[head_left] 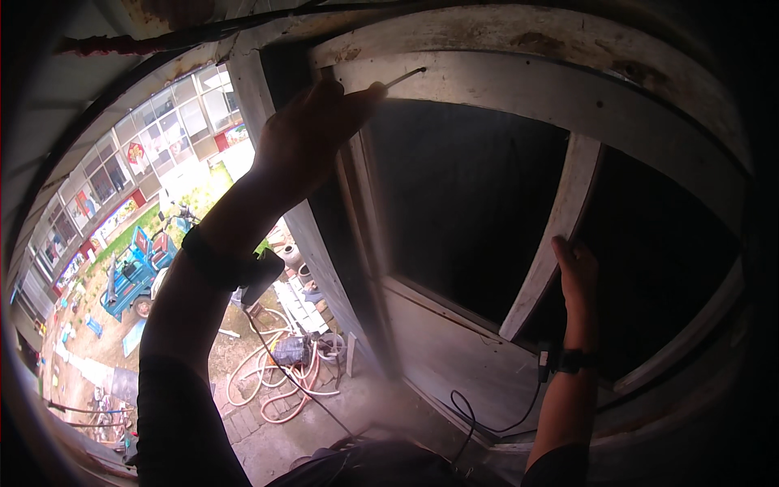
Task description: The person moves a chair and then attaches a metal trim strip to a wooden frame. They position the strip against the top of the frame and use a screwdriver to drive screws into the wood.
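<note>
Up at the top rail [487,77] of a pale, weathered wooden frame, my left hand [312,122] holds a slim metal rod [403,76], its far end reaching a small dark spot on the rail. My right hand [574,272] grips the upright middle bar [542,252] of the same frame, between two dark panels [462,195]. Both wrists carry a dark strap with a small box and a cable.
Through the opening at left lie a courtyard with a blue three-wheeled cart [134,272], coiled hoses [284,390] on paving, white slats [300,304] and a long windowed building [162,122]. An upright post [304,243] edges the opening; a dark cable [187,32] runs overhead.
</note>
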Demonstrator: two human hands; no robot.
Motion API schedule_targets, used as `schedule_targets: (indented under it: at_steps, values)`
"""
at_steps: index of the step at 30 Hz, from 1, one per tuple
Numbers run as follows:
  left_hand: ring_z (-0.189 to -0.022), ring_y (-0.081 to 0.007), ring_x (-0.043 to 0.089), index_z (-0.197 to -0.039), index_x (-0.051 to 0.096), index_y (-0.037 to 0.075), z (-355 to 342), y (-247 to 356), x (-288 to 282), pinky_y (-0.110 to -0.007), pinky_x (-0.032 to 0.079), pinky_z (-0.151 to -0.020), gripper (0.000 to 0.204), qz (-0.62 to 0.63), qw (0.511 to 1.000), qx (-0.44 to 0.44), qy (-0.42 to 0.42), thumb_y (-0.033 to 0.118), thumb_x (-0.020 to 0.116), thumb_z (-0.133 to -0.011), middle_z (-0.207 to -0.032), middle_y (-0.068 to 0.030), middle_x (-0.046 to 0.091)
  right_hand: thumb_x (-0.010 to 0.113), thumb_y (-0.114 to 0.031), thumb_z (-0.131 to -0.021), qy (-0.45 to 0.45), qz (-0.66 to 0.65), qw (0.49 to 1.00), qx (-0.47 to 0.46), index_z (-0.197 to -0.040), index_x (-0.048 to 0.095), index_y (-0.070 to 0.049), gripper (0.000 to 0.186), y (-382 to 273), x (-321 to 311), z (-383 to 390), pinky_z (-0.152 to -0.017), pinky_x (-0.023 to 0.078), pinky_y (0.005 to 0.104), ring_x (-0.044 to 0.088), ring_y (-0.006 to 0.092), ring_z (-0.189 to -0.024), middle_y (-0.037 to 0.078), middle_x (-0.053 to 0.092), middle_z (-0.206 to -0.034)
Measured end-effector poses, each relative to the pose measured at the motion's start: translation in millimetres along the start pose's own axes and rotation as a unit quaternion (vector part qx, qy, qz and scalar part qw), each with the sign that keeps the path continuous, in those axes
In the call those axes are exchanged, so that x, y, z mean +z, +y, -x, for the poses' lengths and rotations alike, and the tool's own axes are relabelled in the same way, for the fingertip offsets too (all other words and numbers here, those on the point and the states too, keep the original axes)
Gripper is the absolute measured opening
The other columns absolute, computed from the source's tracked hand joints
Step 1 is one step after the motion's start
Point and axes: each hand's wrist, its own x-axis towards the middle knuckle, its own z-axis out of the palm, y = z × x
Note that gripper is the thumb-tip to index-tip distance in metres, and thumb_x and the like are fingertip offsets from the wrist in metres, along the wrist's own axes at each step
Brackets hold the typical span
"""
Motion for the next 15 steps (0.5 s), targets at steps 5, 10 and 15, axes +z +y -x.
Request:
schedule_targets:
  at_steps: [5, 10, 15]
  values:
    - [-0.085, -0.0147, 0.06, -0.124, 0.061, 0.02, 3.6, 7.6, 0.8, -0.026, 0.056, -0.065, 0.032, 0.008, 1.0, 0.011, 0.02, 0.01, 0.059, -0.093, -0.095, -0.0031, 0.059, 0.066, -0.056, -0.081, 0.006, -0.024, 1.0, 0.0, -0.11, 0.064, 0.004, 0.067, 6.7, 2.6, -1.1, -0.081, 0.048, 0.0376, 0.062, 0.0262, -0.091, 0.019, 0.066, -0.098]
    - [-0.091, -0.0158, 0.06, -0.124, 0.061, 0.02, -3.6, -5.9, -3.7, -0.026, 0.055, -0.077, 0.03, -0.036, 0.999, 0.023, -0.022, 0.012, 0.058, -0.095, -0.104, -0.0018, 0.064, 0.067, -0.055, -0.081, 0.007, -0.014, 1.0, 0.016, -0.11, 0.064, 0.004, 0.066, 2.2, 2.4, 1.6, -0.081, 0.048, 0.0374, 0.062, 0.026, -0.091, 0.018, 0.066, -0.099]
    - [-0.102, -0.02, 0.061, -0.13, 0.058, 0.023, -23.2, -23.8, -14.2, -0.028, 0.055, -0.083, 0.039, -0.068, 0.992, 0.1, -0.02, 0.007, 0.057, -0.094, -0.113, 0.0003, 0.064, 0.066, -0.054, -0.082, 0.022, -0.007, 1.0, 0.007, -0.111, 0.064, 0.004, 0.064, 9.8, 3.1, -0.1, -0.081, 0.048, 0.0371, 0.062, 0.0262, -0.091, 0.018, 0.066, -0.098]
